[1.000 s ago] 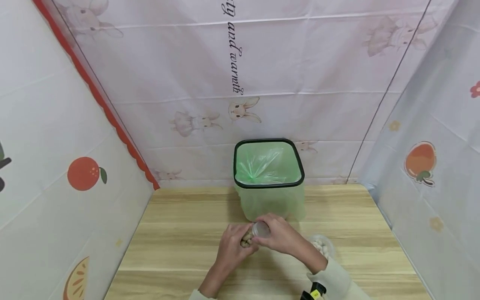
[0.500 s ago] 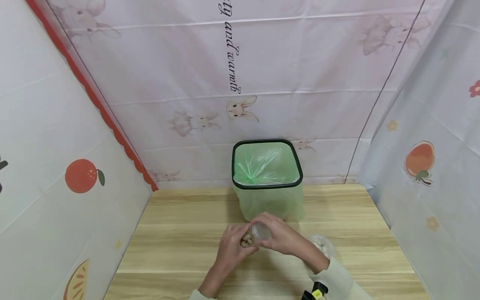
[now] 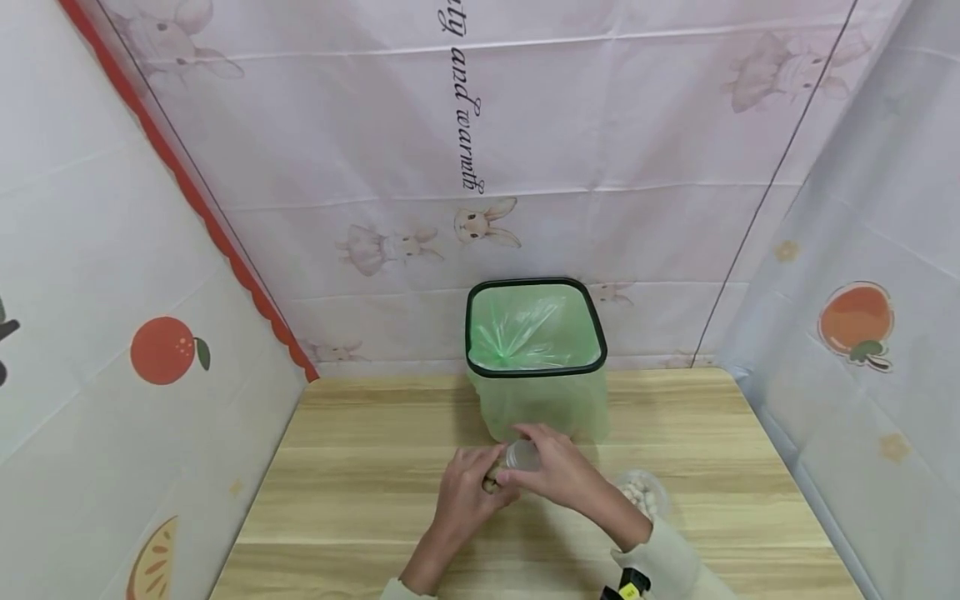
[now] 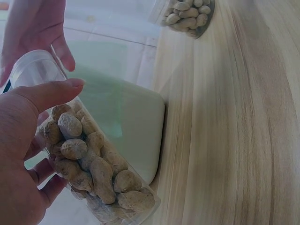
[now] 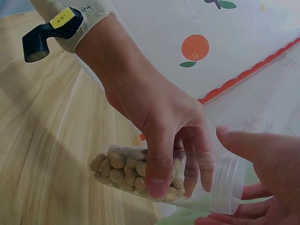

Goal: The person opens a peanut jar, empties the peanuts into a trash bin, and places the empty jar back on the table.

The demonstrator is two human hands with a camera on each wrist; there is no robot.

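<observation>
Wood-grain table [image 3: 360,467], bunny backdrop [image 3: 555,117] — clear peanut jar [image 5: 199,203].
Left hand [image 3: 462,493] grips it tight, right hand [image 3: 561,472] has fingers curled round its lid [image 5: 228,183] — green bin [image 3: 536,372] on the far side.

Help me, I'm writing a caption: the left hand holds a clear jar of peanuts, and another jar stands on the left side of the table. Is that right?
Not quite: the other jar stands on the right side of the table, as the head view shows. The left hand does hold a clear jar of peanuts.
</observation>
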